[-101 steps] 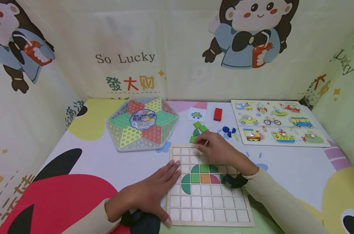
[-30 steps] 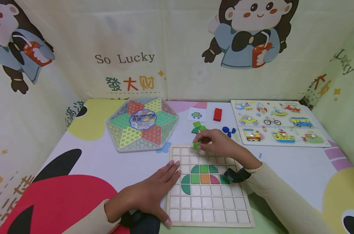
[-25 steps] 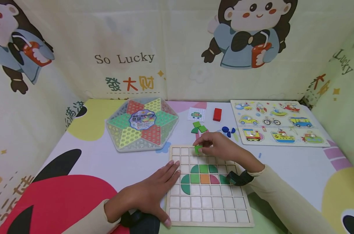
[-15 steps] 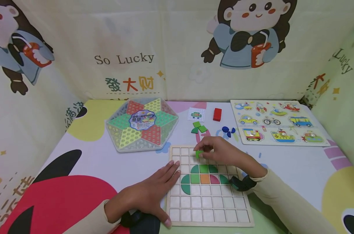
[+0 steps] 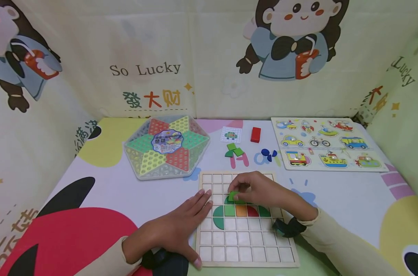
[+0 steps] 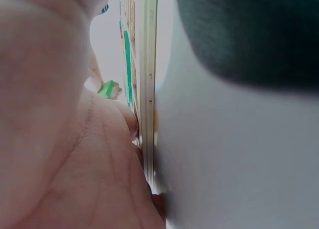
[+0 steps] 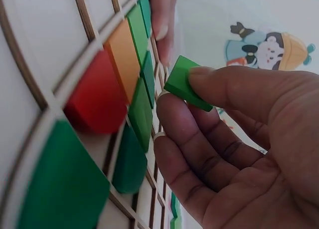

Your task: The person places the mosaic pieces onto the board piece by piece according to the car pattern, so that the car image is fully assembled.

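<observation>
My right hand (image 5: 260, 190) pinches a light green square tile (image 7: 180, 82) between thumb and fingers, close over the wooden grid board (image 5: 248, 261). Below it on the board sit dark green quarter-round pieces (image 5: 218, 223), a green square (image 5: 229, 210), an orange square (image 5: 241, 211) and a red quarter-round piece (image 5: 252, 211). My left hand (image 5: 176, 222) lies along the board's left edge, fingers straight and thumb spread at the near corner. In the left wrist view its palm (image 6: 94, 164) is beside the board's side (image 6: 148, 89).
Behind the board lie several loose green pieces (image 5: 238, 151), blue pieces (image 5: 265, 152), a red block (image 5: 255, 134) and a pattern card (image 5: 231, 135). A hexagonal Chinese checkers set (image 5: 140, 165) stands back left, a vehicle puzzle board (image 5: 314, 155) back right.
The right hand has picked up a green square tile from the loose pieces and moved it nearer, over the laid pieces on the board. The left hand has stayed in place.
</observation>
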The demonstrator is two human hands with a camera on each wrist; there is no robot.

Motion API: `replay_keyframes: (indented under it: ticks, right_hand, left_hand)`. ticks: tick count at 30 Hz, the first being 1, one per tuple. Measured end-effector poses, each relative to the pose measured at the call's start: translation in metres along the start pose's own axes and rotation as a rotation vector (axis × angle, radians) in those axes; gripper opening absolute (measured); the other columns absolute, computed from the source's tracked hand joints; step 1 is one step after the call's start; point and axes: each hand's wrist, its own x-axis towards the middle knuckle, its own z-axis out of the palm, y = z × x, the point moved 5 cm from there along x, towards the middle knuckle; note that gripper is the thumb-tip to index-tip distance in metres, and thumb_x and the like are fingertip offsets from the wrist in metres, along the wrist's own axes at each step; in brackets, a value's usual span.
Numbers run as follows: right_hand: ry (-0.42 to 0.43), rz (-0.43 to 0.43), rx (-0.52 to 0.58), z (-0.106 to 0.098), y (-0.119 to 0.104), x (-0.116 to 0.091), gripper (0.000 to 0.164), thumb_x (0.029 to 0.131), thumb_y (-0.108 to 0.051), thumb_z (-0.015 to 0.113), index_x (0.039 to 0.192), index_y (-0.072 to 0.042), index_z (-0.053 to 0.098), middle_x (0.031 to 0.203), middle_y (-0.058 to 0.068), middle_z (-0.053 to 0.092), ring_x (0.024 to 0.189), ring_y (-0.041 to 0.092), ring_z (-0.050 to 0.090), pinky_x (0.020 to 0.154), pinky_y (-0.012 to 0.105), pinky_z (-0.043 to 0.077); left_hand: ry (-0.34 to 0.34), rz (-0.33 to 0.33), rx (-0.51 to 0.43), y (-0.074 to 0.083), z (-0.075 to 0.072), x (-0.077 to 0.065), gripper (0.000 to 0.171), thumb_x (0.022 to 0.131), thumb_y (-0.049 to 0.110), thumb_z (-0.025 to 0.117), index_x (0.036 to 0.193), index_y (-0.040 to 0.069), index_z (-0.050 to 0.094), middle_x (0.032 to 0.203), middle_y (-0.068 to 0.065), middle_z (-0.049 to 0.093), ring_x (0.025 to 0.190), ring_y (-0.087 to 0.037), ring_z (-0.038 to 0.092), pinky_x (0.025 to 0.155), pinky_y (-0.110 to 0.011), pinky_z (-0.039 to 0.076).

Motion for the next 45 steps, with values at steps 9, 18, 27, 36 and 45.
replay_keyframes:
  ticks: [9,18,27,36,45]
  right_hand:
    - [-0.012,-0.05,-0.019,0.007,-0.006,-0.005,0.019,0.089,-0.002,0.069,0.101,-0.017,0.071,0.098,-0.012,0.064,0.094,0.01,0.06,0.087,0.03,0.051]
    - [-0.088,-0.078,0.007,0.019,-0.016,-0.012,0.02,0.088,-0.001,0.071,0.099,-0.018,0.071,0.091,-0.01,0.064,0.078,0.009,0.057,0.071,0.026,0.052]
    - [-0.124,-0.052,0.048,0.03,-0.021,-0.016,0.022,0.088,-0.002,0.071,0.099,-0.021,0.071,0.092,-0.011,0.064,0.078,0.008,0.057,0.071,0.025,0.052]
    - [-0.164,-0.053,0.067,0.037,-0.022,-0.019,0.022,0.087,-0.002,0.072,0.097,-0.021,0.07,0.087,-0.01,0.063,0.075,0.007,0.057,0.068,0.025,0.052]
    - [-0.173,-0.074,0.019,0.039,-0.022,-0.019,0.02,0.087,-0.004,0.073,0.097,-0.021,0.07,0.084,-0.01,0.061,0.073,0.005,0.055,0.066,0.023,0.051]
  left_hand:
    - [-0.003,-0.006,-0.013,-0.001,0.0,-0.002,0.129,0.065,0.076,0.069,0.158,0.013,0.006,0.162,0.001,-0.014,0.146,-0.022,-0.015,0.115,-0.049,0.013]
    - [0.006,-0.002,-0.003,-0.001,0.0,-0.002,0.129,0.065,0.077,0.069,0.157,0.012,0.006,0.162,0.0,-0.013,0.146,-0.023,-0.015,0.115,-0.049,0.013]
    - [0.009,0.014,-0.004,-0.001,0.0,-0.002,0.129,0.066,0.077,0.068,0.157,0.012,0.005,0.162,0.0,-0.014,0.146,-0.023,-0.016,0.115,-0.049,0.013]
    - [0.004,0.007,-0.02,-0.001,-0.001,-0.001,0.129,0.066,0.076,0.069,0.158,0.013,0.004,0.162,0.0,-0.014,0.146,-0.022,-0.016,0.115,-0.049,0.013]
    - [0.002,0.011,-0.035,-0.001,-0.001,-0.001,0.129,0.066,0.073,0.072,0.157,0.012,0.004,0.162,0.0,-0.013,0.146,-0.022,-0.016,0.115,-0.05,0.012]
